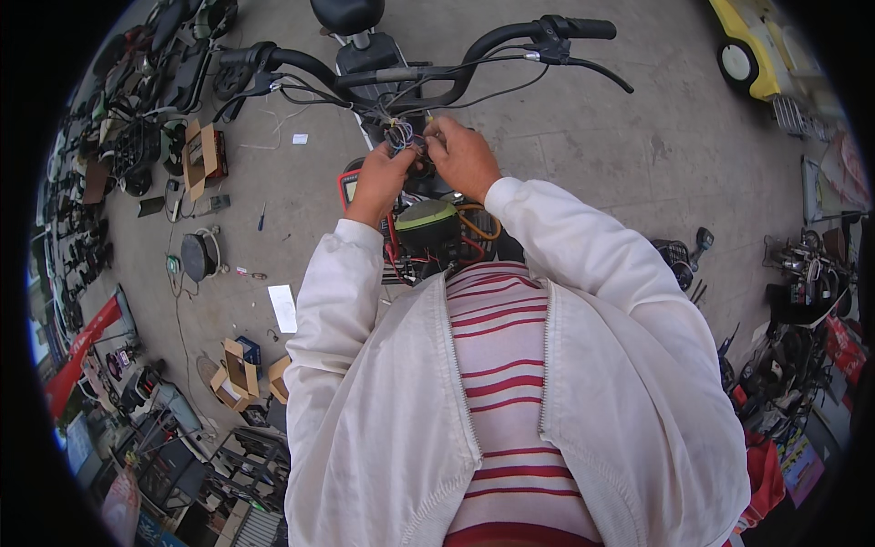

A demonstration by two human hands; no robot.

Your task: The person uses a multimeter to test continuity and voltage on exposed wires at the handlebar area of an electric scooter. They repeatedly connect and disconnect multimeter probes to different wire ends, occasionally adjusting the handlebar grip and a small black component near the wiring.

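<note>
Left hand gripping 1 bundle of thin wires, right hand pinched closed beside it, contents unclear, 1 handlebar beyond, 1 red-edged multimeter

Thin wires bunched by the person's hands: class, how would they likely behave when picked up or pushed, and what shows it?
The thin wires would probably bend when pushed, since they curve in loose loops. They look light, being slender strands. They may snag one another, as they are bunched together.
</note>
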